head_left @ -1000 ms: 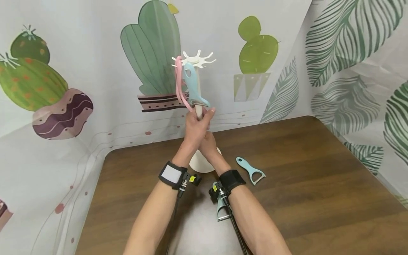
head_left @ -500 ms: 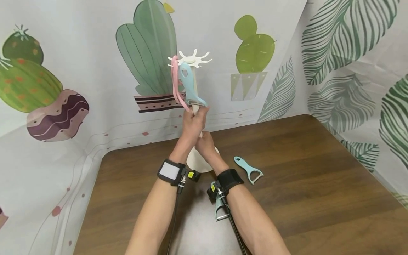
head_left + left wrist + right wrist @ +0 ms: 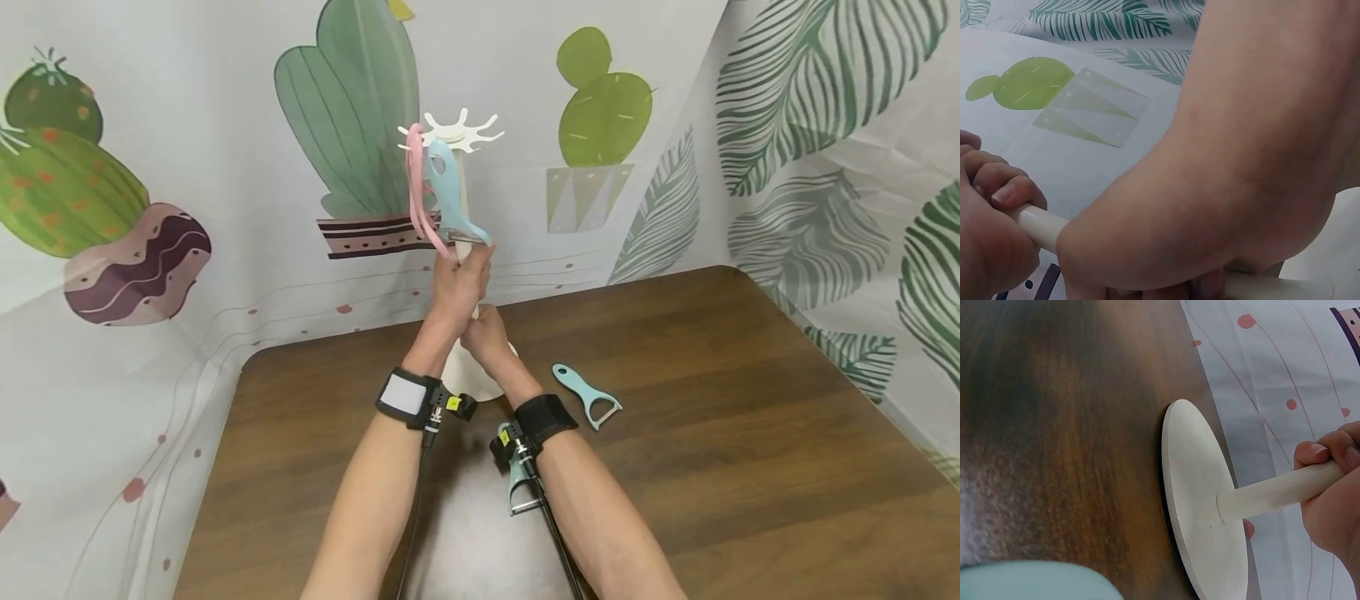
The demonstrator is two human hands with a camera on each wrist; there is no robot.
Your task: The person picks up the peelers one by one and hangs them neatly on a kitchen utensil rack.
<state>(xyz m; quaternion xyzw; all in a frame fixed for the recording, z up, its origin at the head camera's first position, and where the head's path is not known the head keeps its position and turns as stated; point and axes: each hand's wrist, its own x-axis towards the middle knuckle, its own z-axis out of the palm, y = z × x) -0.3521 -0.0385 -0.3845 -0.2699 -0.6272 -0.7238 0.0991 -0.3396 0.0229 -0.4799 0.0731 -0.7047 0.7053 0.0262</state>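
Observation:
In the head view, a white stand with a round base (image 3: 467, 379) rises from the table, its top a ring of hooks (image 3: 452, 136). My left hand (image 3: 457, 287) grips the pole high up, just below a hanging light-blue peeler (image 3: 450, 196). Lower down, my right hand (image 3: 487, 336) holds the same pole (image 3: 1272, 494), fingers curled round it in the right wrist view. Pink loop-shaped handles (image 3: 416, 183) hang beside the blue peeler. The left wrist view has the left hand (image 3: 997, 231) wrapped round the pole, with the right hand (image 3: 1147, 231) covering a stretch of it.
On the brown table (image 3: 675, 467), a light-blue peeler (image 3: 587, 396) lies right of the base. Another peeler (image 3: 521, 483) lies nearer, partly hidden by the right wrist strap. A patterned cloth (image 3: 517, 208) hangs behind the table, with a leafy one (image 3: 810, 217) to the right.
The camera view has shifted slightly. A short bit of pole now shows between my hands, where they overlapped a second ago. Both hands have kept hold of the pole.

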